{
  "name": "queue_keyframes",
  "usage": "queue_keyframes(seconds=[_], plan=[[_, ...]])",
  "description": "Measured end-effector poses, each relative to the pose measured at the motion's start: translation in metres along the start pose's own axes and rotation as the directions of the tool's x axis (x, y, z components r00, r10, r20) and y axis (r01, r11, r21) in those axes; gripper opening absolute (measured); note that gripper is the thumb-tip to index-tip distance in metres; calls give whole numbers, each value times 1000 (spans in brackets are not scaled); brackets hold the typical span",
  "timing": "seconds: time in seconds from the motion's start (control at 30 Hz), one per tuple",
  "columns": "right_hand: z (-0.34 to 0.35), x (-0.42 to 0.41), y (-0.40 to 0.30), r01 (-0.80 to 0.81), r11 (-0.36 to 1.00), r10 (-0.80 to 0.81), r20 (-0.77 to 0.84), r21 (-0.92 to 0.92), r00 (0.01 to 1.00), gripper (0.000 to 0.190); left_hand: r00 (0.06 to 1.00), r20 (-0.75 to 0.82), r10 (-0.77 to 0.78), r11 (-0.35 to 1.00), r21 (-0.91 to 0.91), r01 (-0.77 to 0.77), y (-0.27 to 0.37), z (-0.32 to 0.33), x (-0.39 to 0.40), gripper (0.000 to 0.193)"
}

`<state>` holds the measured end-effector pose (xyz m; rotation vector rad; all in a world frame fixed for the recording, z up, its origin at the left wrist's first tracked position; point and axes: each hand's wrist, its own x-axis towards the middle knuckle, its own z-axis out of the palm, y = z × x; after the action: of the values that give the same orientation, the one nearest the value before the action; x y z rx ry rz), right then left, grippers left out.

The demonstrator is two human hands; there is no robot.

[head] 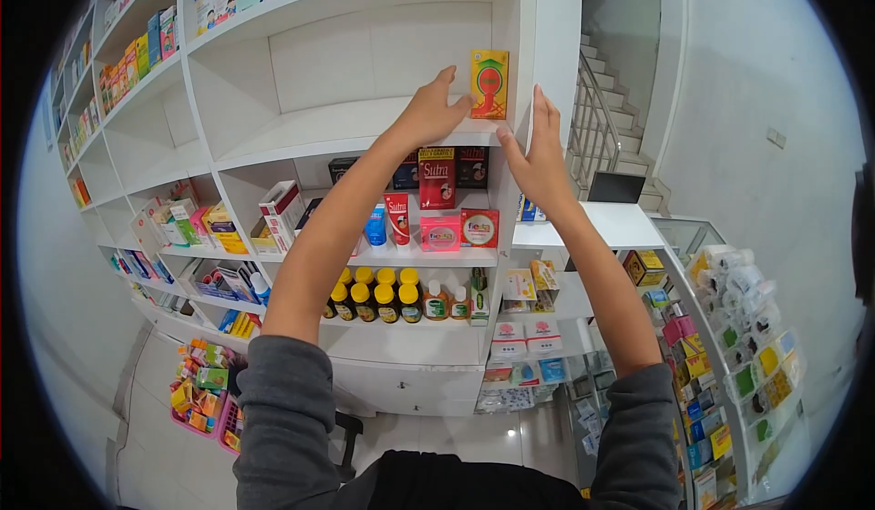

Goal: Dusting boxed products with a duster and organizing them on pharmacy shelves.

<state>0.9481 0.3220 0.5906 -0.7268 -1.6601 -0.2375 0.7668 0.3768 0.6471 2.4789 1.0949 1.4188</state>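
A yellow cardboard box (489, 85) with a red and green print stands upright at the right end of a white shelf (328, 127). Just left of it is my left hand (434, 110), fingers apart, with the thumb tip at the box's left edge; whether they touch is hard to tell. My right hand (540, 158) is raised to the right and below the box, beside the shelf's side panel, with its thumb spread and nothing in it.
Below are red and dark boxes (437, 180), small tubes (398, 219) and yellow-capped bottles (386, 298). Pink baskets (198, 429) of packets stand on the floor at lower left. A white counter (615, 226), a glass case (690, 230) and stairs (618, 110) lie to the right.
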Motion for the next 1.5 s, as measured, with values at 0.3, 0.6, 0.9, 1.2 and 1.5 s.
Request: queue_keyframes(seconds=[0.3,0.6,0.9,1.2,1.5], plan=[[-12,-40,-57,126,922,-97,98,-366,990,71,979,-74,190,962,212,-171,35,-10,-104,59],[19,-100,-173,116,895,-5,251,-430,968,69,973,44,227,921,317,-229,29,-81,-232,66],[86,-186,-325,-1,926,145,351,-378,925,70,975,187,117,943,288,-168,20,-184,-390,64],[119,-234,-456,29,961,109,472,-276,875,69,975,220,3,961,269,-64,35,-270,-514,60],[148,-315,-551,-124,982,183,577,-141,796,69,939,253,-233,962,200,185,41,-324,-651,63]])
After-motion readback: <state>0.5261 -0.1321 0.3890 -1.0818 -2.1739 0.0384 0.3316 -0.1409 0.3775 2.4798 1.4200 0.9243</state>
